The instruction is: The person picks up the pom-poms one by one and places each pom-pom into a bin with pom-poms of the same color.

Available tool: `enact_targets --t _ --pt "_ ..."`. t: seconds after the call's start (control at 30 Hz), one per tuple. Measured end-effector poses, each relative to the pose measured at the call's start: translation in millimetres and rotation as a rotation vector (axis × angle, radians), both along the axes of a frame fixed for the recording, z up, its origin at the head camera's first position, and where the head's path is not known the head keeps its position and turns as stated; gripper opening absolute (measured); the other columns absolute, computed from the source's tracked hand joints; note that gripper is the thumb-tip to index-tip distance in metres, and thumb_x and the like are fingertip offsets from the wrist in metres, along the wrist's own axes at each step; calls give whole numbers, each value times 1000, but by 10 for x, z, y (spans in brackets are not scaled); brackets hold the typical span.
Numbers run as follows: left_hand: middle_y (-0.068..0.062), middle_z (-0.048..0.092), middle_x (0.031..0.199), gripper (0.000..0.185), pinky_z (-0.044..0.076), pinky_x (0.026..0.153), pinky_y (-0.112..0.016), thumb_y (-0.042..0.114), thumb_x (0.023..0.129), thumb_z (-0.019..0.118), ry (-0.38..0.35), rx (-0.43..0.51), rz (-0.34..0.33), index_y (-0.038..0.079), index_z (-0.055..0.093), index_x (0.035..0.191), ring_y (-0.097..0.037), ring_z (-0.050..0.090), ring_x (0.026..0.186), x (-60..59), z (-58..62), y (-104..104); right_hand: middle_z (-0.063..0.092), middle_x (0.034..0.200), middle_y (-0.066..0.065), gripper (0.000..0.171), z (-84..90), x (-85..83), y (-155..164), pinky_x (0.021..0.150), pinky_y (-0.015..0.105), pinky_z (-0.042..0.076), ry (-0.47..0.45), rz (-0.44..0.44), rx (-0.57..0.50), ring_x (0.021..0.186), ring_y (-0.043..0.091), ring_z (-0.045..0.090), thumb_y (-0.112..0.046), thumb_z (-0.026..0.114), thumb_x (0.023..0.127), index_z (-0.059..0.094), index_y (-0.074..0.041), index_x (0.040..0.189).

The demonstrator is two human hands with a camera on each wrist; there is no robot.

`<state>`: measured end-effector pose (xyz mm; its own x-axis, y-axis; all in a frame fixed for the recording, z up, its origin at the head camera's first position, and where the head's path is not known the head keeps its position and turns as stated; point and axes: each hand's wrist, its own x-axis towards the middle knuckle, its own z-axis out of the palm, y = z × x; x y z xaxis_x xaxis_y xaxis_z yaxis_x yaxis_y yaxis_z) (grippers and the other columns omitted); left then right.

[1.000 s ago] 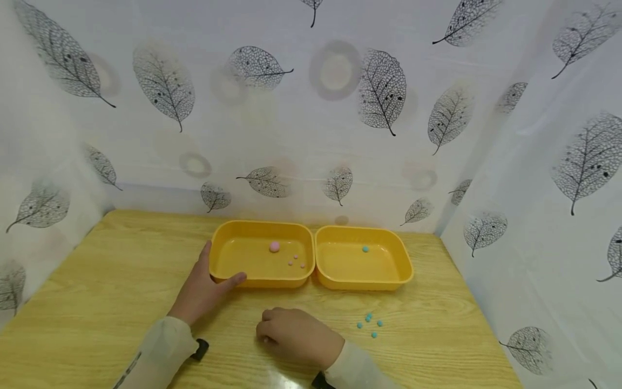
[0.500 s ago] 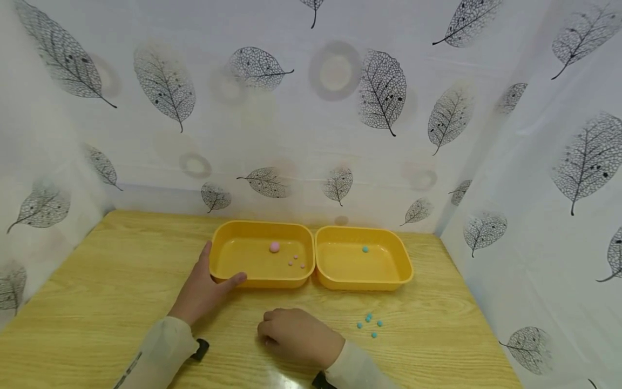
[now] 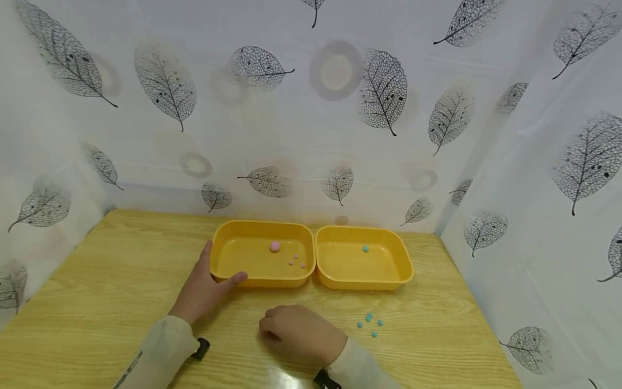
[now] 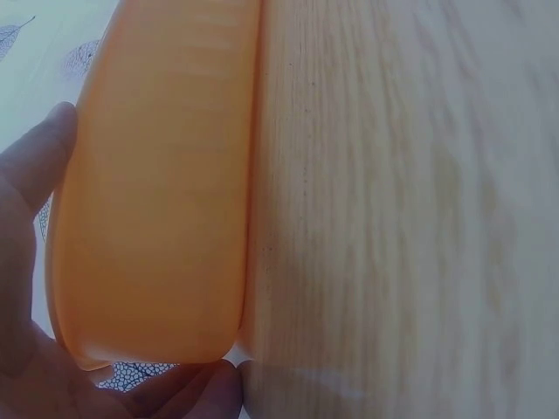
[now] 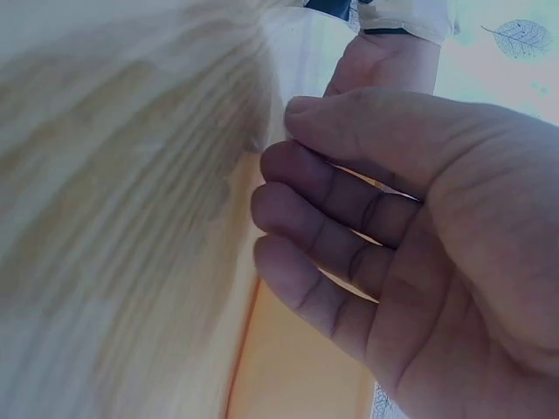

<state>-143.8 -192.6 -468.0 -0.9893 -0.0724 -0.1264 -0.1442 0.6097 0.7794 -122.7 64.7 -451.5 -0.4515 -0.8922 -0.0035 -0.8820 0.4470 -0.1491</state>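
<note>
My left hand (image 3: 204,292) grips the left front corner of a yellow plastic tray (image 3: 262,283), thumb on the front rim and fingers along its side. In the left wrist view, the tray's outer wall (image 4: 157,192) fills the space beside that hand. Inside this tray lie a larger pink ball (image 3: 275,247) and several tiny pink beads (image 3: 296,256). My right hand (image 3: 301,332) hovers low over the table in front of the trays, fingers loosely curled; in the right wrist view nothing shows between thumb and fingers.
A second yellow tray (image 3: 364,284) stands against the first on the right, with one blue bead (image 3: 365,249) in it. Several blue beads (image 3: 374,335) lie loose on the wooden table (image 3: 437,346), right of my right hand. Leaf-patterned curtains (image 3: 301,135) enclose the back and sides.
My right hand has shifted very slightly right and away from me. The left hand, both trays and the beads stay where they were.
</note>
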Motion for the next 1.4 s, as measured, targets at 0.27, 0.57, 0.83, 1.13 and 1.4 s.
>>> enact_targets --t 0.27,0.57,0.83,1.13,1.4 --pt "-25 3 171 130 22 119 -69 73 86 68 10 5 3 15 -17 165 -51 18 153 0 -15 -5 58 87 -19 11 78 -96 66 70 11 43 -23 -52 -73 75 -5 48 -20 65 102 69 -27 94" --pt "-26 4 171 131 22 118 -69 74 85 68 16 0 1 13 -16 165 -52 18 152 -11 -27 -10 67 94 -12 5 143 -218 152 73 10 46 -8 -137 -179 82 -3 57 -16 72 98 72 -20 100" --pt "-26 3 171 131 21 119 -69 74 86 68 2 1 0 14 -18 164 -51 17 153 -12 -24 -9 68 95 -7 8 159 -303 225 71 13 50 99 -217 -313 85 5 63 -13 75 94 73 -16 102" --pt "-25 2 171 131 21 119 -69 74 86 68 1 -3 0 15 -18 164 -52 17 153 -15 -29 -8 69 94 -3 12 113 -392 298 71 22 56 157 -291 -436 84 11 66 -10 78 92 70 -15 98" --pt "-26 2 171 130 21 118 -69 74 86 67 0 -4 -2 16 -19 164 -52 17 153 -6 -27 -2 70 96 -1 6 114 -436 340 73 25 57 105 -394 -456 87 13 66 -12 77 94 73 -14 98"
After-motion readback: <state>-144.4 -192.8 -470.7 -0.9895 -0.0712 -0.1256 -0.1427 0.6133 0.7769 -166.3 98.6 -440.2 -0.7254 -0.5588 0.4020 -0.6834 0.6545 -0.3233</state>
